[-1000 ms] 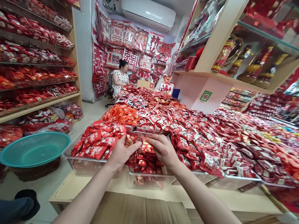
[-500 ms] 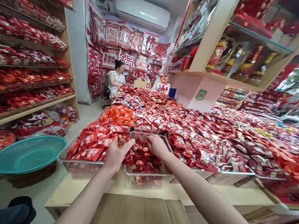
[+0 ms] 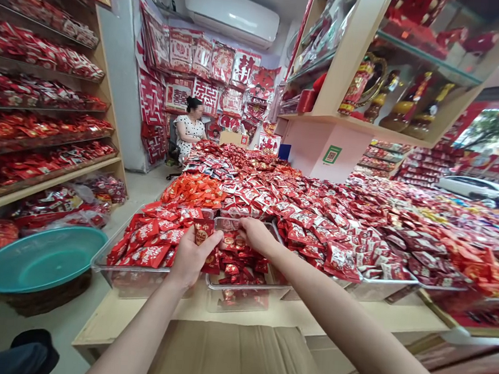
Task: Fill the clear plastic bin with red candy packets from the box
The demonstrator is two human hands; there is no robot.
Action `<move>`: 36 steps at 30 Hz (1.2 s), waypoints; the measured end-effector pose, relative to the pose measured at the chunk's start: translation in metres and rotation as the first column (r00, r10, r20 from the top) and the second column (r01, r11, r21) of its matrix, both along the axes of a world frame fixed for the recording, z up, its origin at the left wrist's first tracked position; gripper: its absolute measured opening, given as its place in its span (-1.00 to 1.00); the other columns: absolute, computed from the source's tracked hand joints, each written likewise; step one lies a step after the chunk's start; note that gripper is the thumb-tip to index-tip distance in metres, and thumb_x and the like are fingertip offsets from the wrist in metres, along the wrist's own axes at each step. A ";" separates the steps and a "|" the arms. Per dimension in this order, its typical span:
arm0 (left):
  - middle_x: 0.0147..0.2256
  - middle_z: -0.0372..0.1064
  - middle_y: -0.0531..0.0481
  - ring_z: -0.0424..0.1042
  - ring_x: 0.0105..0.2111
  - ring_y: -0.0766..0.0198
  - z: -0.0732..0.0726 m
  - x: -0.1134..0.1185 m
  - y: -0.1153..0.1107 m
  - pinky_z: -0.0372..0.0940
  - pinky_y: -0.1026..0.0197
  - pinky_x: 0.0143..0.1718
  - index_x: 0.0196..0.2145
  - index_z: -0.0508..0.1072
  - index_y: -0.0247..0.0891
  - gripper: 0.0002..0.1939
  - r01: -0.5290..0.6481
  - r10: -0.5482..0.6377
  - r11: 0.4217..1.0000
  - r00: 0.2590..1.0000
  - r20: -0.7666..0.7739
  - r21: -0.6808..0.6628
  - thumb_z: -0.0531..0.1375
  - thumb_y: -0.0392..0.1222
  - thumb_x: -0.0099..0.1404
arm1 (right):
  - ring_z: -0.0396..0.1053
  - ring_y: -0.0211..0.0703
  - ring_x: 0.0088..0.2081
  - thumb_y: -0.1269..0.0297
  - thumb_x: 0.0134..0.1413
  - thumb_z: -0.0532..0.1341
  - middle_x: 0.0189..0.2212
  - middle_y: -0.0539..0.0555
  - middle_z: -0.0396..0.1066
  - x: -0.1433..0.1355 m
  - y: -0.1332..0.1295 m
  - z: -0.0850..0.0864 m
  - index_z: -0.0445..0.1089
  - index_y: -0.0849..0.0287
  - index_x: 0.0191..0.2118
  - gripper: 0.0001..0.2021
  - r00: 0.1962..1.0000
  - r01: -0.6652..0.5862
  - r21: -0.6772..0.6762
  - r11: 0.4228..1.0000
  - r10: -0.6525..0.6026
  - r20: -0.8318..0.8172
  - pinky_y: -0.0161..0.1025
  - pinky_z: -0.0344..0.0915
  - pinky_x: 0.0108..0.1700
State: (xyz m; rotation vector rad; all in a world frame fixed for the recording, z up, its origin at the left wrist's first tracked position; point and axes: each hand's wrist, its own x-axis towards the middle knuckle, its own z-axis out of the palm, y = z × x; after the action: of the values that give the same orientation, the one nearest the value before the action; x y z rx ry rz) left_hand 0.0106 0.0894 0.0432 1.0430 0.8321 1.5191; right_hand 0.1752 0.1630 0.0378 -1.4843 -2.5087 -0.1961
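Between left thumb (image 3: 215, 240) and fingers (image 3: 188, 238), red packet (image 3: 204, 228)

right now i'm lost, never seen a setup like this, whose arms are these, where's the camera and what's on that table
There is no machine here: the arms belong to a person working bare-handed. The camera sits on that person's head, looking forward and down, so the arms reach in from the bottom edge. The left hand holds at least one dark red packet with gold print. The right hand is curled over the far part of a clear bin; whether it pinches anything is hidden. That bin, with small red packets inside, stands on a pale counter, among many more heaped packets. A teal basin is off to the left, and another person sits further back.
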 end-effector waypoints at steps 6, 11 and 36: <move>-0.60 0.42 0.09 0.39 -0.59 0.31 -0.003 0.000 0.003 0.29 0.27 -0.52 -0.46 0.36 -0.25 -0.82 -0.004 0.005 1.000 1.000 -0.027 0.025 0.28 -0.17 -0.02 | 0.34 -0.15 -0.28 0.45 0.04 0.05 -0.36 0.17 0.42 0.019 -0.018 -0.013 0.38 0.27 -0.34 -0.84 0.992 -0.048 -0.054 0.997 0.054 0.115 -0.31 0.17 -0.20; -0.61 0.41 0.11 0.38 -0.58 0.32 -0.003 0.001 0.002 0.28 0.27 -0.50 -0.48 0.35 -0.25 -0.84 0.004 -0.002 0.999 0.999 -0.044 0.042 0.27 -0.18 0.00 | 0.32 -0.07 -0.23 0.36 0.04 0.08 -0.31 0.23 0.41 0.014 -0.032 0.000 0.41 0.30 -0.35 -0.82 0.982 -0.065 -0.012 0.998 0.066 0.179 -0.25 0.16 -0.15; -0.59 0.39 0.11 0.35 -0.59 0.34 -0.006 0.000 0.003 0.28 0.28 -0.52 -0.46 0.34 -0.25 -0.81 0.023 -0.022 0.999 0.998 -0.052 0.029 0.27 -0.17 -0.01 | 0.42 -0.06 -0.32 0.44 0.04 0.05 -0.32 0.23 0.47 -0.042 -0.035 -0.038 0.43 0.28 -0.29 -0.78 0.790 -0.204 -0.560 0.803 0.473 0.390 -0.19 0.33 -0.33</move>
State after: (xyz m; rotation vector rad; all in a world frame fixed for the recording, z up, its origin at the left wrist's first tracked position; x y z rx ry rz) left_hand 0.0106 0.0924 0.0370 1.1143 0.8334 1.4947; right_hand 0.1330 0.1280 -0.0002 -1.1674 -3.4341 0.1564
